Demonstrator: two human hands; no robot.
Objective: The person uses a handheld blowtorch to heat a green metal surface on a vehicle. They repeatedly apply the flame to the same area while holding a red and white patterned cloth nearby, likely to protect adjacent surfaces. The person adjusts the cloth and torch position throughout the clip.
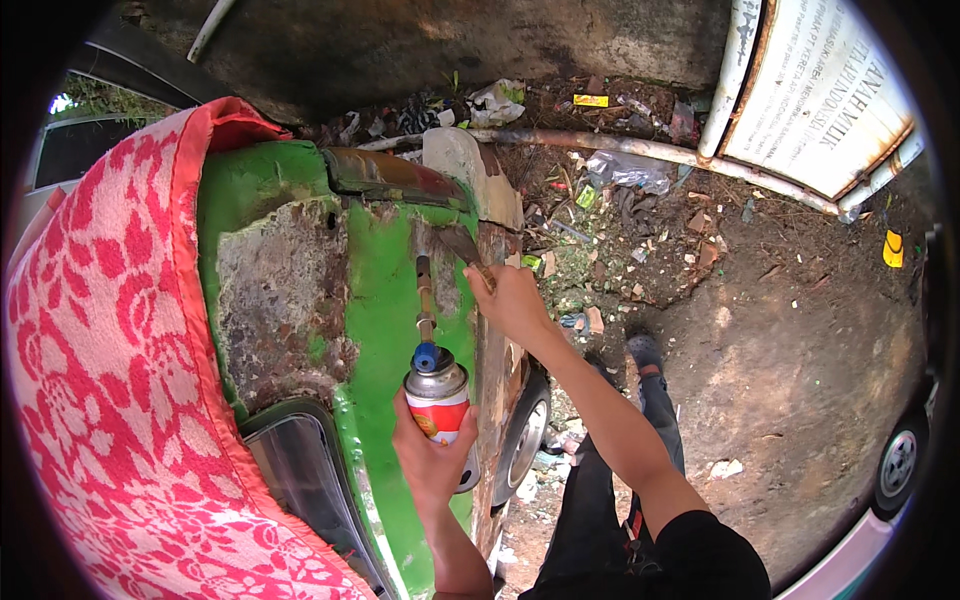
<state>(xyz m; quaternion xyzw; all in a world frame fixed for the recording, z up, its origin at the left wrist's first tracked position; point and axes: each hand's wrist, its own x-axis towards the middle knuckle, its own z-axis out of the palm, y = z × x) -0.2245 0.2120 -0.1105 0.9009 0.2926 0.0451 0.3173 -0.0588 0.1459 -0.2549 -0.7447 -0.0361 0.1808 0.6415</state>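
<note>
My left hand [432, 458] is wrapped round the can of a gas torch [437, 384], a red-and-white canister with a blue valve and a long metal nozzle. The nozzle points away from me, over the green car body [385, 330]; I cannot make out a flame. My right hand [515, 305] grips a scraper [459, 244], its flat blade close to a bared grey-brown strip in the green paint, just beyond the nozzle tip. Whether the blade touches the panel is hard to tell. A larger stripped patch [275, 300] lies to the left.
A red-and-pink floral blanket [110, 330] drapes the car's left side. A car window [305, 480] and wheel [522, 440] are near my left arm. Litter and rubble [620, 240] lie beside a rusty pipe [600, 143]. A white sign [820, 95] stands at the far right.
</note>
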